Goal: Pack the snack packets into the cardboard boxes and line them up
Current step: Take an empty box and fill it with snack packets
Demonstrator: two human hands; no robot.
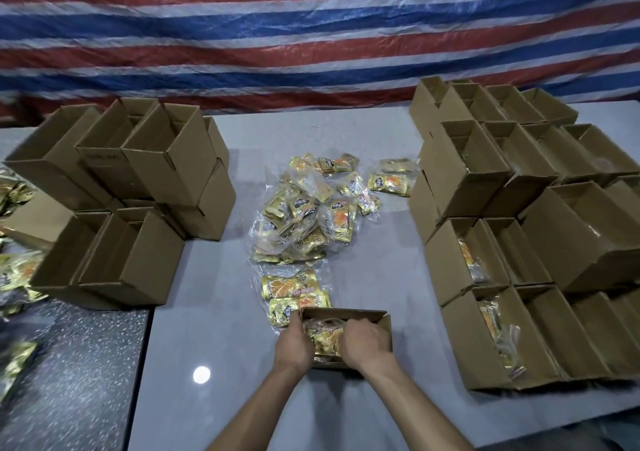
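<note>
Two hands, your left hand [292, 341] and right hand [363, 341], grip gold foil snack packets [325, 341] inside the small open brown cardboard box [343, 312] at six o'clock. Toward twelve lie loose packets [301, 215].

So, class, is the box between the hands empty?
No, gold snack packets show inside the box between the left hand and right hand.

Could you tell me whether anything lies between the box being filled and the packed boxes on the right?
Nothing visible does: only bare table separates the open box from the packed boxes.
</note>
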